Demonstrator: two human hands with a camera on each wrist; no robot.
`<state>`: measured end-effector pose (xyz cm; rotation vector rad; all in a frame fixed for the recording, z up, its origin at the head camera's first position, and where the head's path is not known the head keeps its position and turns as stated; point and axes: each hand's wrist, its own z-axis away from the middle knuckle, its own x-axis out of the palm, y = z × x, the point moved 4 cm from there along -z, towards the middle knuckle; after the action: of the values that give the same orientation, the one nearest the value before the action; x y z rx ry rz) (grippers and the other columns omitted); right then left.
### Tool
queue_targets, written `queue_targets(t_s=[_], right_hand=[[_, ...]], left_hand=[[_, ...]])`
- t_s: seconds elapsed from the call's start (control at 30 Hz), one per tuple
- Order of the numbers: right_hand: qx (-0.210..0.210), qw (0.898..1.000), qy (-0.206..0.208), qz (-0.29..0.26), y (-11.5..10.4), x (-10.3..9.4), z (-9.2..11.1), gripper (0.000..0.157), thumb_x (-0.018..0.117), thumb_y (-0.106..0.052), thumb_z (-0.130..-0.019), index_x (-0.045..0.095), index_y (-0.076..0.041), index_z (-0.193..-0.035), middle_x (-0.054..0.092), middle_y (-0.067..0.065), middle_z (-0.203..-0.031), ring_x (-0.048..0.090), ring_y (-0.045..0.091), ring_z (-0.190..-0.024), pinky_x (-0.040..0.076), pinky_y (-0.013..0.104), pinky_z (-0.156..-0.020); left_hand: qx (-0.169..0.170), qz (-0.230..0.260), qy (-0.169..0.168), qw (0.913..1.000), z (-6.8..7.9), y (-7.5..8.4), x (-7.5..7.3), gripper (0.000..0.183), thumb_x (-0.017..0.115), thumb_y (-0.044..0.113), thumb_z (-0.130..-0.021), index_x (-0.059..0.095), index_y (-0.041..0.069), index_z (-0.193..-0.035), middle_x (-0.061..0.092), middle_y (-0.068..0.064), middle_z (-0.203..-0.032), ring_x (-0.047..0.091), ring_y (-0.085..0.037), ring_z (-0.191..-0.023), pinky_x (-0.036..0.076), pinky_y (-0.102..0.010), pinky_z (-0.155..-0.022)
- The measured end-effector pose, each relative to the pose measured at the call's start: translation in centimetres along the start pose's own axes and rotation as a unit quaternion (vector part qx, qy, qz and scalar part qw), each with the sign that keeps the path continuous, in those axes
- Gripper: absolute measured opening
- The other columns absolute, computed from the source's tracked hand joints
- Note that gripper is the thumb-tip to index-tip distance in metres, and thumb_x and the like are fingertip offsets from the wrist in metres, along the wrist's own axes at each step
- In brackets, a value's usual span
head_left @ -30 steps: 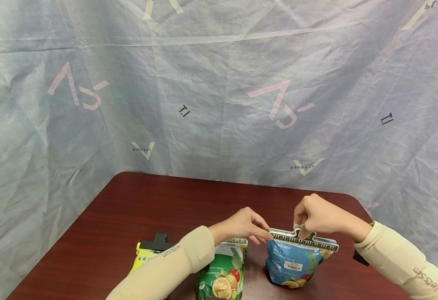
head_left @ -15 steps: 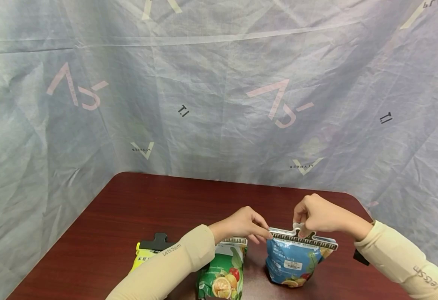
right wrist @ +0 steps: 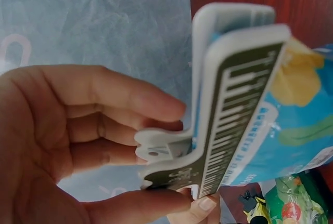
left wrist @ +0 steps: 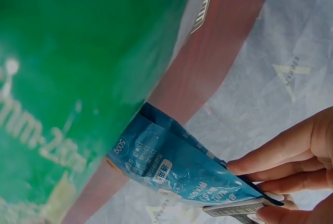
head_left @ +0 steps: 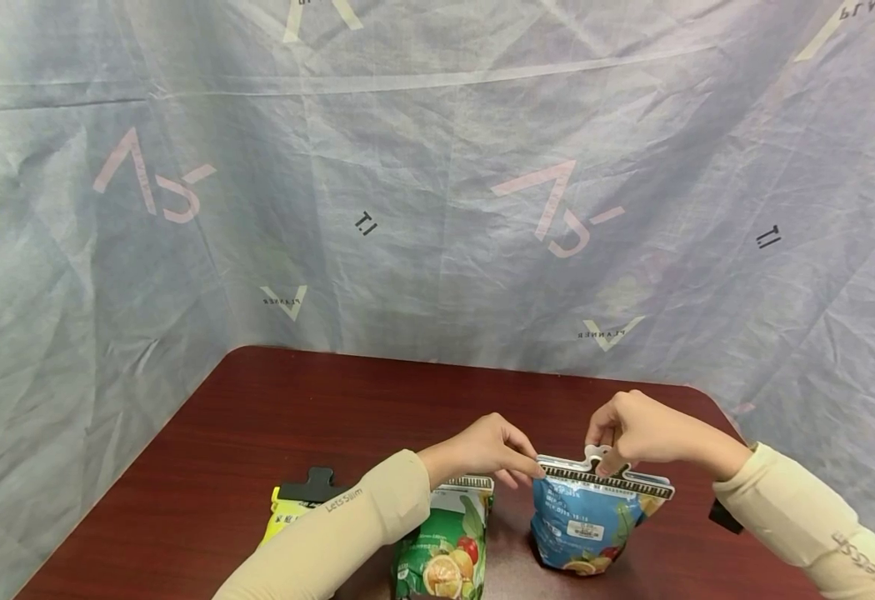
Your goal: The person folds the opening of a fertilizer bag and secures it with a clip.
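Observation:
A blue bag (head_left: 580, 525) with fruit pictures stands on the table, a wide sealing clip (head_left: 643, 483) with piano-key markings across its top. My right hand (head_left: 636, 429) pinches the clip's handle between thumb and fingers; the right wrist view shows the handle (right wrist: 166, 164) from close by. With thumb and fingers, my left hand (head_left: 482, 450) pinches the bag's upper left corner, beside the clip's end. In the left wrist view, these fingertips (left wrist: 242, 166) touch the edge of the blue bag (left wrist: 177, 167).
Left of the blue bag is a green bag (head_left: 445, 550) with a similar clip (head_left: 475, 481), partly behind my left sleeve. A yellow bag (head_left: 283, 512) with a black clip (head_left: 317, 485) lies farther left. A black object (head_left: 724, 517) shows by my right sleeve. A printed cloth (head_left: 437, 208) hangs behind the table.
Both hands keep their hold on the clip and the bag corner. My right wrist and sleeve have shifted very slightly to the right.

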<state>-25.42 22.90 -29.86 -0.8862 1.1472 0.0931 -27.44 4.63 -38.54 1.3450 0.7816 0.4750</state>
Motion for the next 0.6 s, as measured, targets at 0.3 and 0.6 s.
queue_targets(t_s=[0.3,0.6], right_hand=[[-0.010,0.998,-0.011,-0.057,0.5,-0.1,0.9,0.022,0.074,-0.021,-0.076,0.069,-0.008,-0.094,0.068,0.001,-0.074,0.063,0.015,-0.065,0.051,0.032,-0.056],[-0.033,0.996,0.028,-0.084,1.2,-1.1,2.9,0.023,0.066,-0.017,-0.085,0.063,-0.005,-0.105,0.066,0.004,-0.090,0.065,0.015,-0.078,0.052,0.031,-0.064]], left_hand=[[0.000,0.001,0.001,1.0000,0.0,0.0,0.0,0.010,0.073,0.010,-0.077,0.072,0.003,-0.083,0.068,-0.002,-0.077,0.067,-0.030,-0.075,0.055,-0.035,-0.058],[-0.001,0.001,0.002,1.0000,0.0,-0.2,0.0,0.010,0.073,0.011,-0.077,0.072,0.003,-0.083,0.068,-0.002,-0.076,0.067,-0.030,-0.075,0.055,-0.035,-0.058]])
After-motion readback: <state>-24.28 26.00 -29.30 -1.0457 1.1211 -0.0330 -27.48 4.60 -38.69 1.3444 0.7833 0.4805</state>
